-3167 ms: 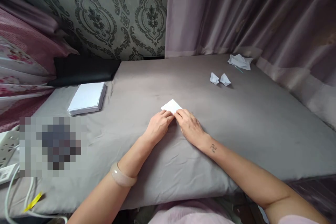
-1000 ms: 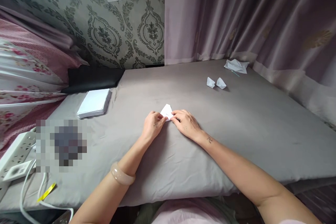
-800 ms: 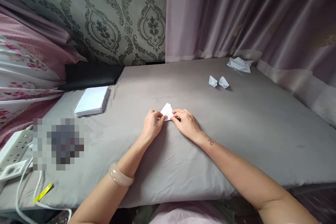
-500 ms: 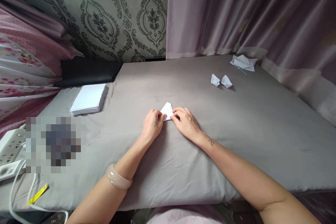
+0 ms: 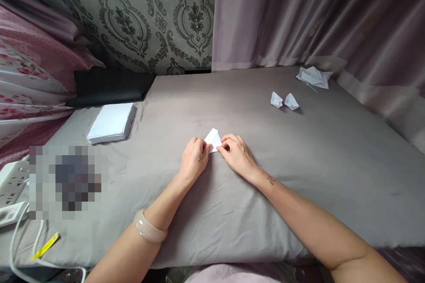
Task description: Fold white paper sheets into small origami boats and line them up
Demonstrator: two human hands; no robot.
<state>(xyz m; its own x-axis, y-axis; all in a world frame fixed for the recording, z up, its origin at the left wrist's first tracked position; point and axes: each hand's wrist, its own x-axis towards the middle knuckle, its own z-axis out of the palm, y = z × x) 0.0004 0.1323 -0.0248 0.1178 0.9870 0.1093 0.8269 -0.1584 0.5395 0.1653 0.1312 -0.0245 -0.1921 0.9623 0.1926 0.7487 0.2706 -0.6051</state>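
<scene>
A small piece of folded white paper [image 5: 213,138] lies on the grey cloth, its narrow end pointing away from me. On its left side my left hand [image 5: 195,155] pinches the near corner between thumb and fingers. My right hand [image 5: 238,155] grips the right corner in the same way, its fingers curled. Both thumbs rest along the lower edge of the paper. The fingertips beneath or behind the paper are partly hidden.
To the left sits a stack of white paper sheets [image 5: 111,121], near a power strip [image 5: 13,183] with white cables. Two small folded paper shapes [image 5: 276,100] stand at the right, with more folded paper [image 5: 314,77] farther back. Curtains [image 5: 282,13] hang behind.
Both hands keep their hold on the folded paper and have hardly moved. The whole view has shifted slightly with the head.
</scene>
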